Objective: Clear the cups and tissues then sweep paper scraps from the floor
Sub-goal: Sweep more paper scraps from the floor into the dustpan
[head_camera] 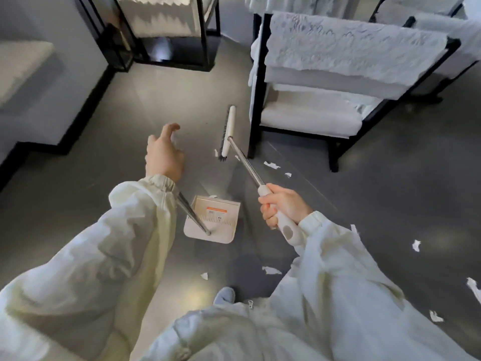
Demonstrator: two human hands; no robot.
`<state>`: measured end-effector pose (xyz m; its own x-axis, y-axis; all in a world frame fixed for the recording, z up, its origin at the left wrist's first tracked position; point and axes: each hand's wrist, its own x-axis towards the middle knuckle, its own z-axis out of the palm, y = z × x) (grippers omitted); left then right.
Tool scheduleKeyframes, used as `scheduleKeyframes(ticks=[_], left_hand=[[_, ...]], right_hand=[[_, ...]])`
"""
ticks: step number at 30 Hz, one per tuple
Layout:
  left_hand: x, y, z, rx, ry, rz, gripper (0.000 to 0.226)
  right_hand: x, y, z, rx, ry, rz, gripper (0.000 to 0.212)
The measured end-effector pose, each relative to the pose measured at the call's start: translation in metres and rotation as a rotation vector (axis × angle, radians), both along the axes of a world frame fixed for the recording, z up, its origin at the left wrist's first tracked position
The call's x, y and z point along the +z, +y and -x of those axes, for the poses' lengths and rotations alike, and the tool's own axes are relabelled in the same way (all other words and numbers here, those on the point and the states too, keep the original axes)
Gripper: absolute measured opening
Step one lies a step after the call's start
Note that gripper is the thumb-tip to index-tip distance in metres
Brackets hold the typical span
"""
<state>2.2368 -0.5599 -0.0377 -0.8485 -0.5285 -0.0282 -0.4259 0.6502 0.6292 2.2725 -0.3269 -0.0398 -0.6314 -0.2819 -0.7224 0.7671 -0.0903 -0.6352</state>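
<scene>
My right hand (283, 204) grips the white end of a broom handle. Its metal shaft runs up and left to the white broom head (229, 131), which rests on the grey floor beside a chair leg. My left hand (164, 152) hovers over the floor with its fingers spread, holding nothing. A white dustpan (229, 204) stands on the floor between my arms. Its metal handle (192, 214) slants up under my left sleeve. Several torn paper scraps (272, 165) lie near the broom head, and more paper scraps (270, 270) lie to my lower right.
A black-framed chair (325, 74) with white cushions stands right of the broom. A black metal frame (205, 35) stands at the top. A white wall with a black baseboard (86, 105) steps along the left. My shoe (224, 295) is at the bottom.
</scene>
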Motion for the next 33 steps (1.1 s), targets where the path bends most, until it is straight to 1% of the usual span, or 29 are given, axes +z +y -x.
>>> scheduleKeyframes(ticks=[4,10,15,19,23,24,25,27,28,29,33], left_hand=[[-0.008,0.039,0.022,0.129,0.000,0.005,0.047],[-0.030,0.116,0.014,0.435,0.034,0.026,0.049],[-0.044,0.165,0.000,0.514,0.061,0.044,0.049],[-0.059,0.191,-0.011,0.541,0.069,0.070,0.049],[-0.076,0.208,-0.015,0.588,0.058,0.090,0.047],[-0.079,0.211,-0.013,0.602,0.054,0.096,0.047],[-0.082,0.214,-0.009,0.614,0.051,0.100,0.046],[-0.084,0.217,0.005,0.630,0.044,0.092,0.046],[-0.085,0.218,0.016,0.627,0.038,0.077,0.047],[-0.087,0.219,0.029,0.624,0.033,0.056,0.047],[-0.095,0.227,0.091,0.655,0.021,0.041,0.048]], right_hand=[[-0.008,0.036,0.072,0.201,-0.033,0.003,0.034],[-0.011,0.110,0.150,0.494,-0.068,-0.016,0.033],[-0.024,0.154,0.180,0.624,-0.081,-0.067,0.036],[-0.043,0.171,0.189,0.665,-0.065,-0.128,0.025],[-0.065,0.180,0.211,0.671,-0.013,-0.177,0.031],[-0.068,0.179,0.220,0.678,-0.003,-0.194,0.027],[-0.073,0.179,0.232,0.680,0.013,-0.231,0.041],[-0.077,0.175,0.259,0.684,0.009,-0.240,0.041],[-0.080,0.171,0.276,0.694,-0.004,-0.232,0.035],[-0.081,0.166,0.292,0.709,-0.017,-0.211,0.017],[-0.098,0.149,0.361,0.758,0.017,-0.256,0.029]])
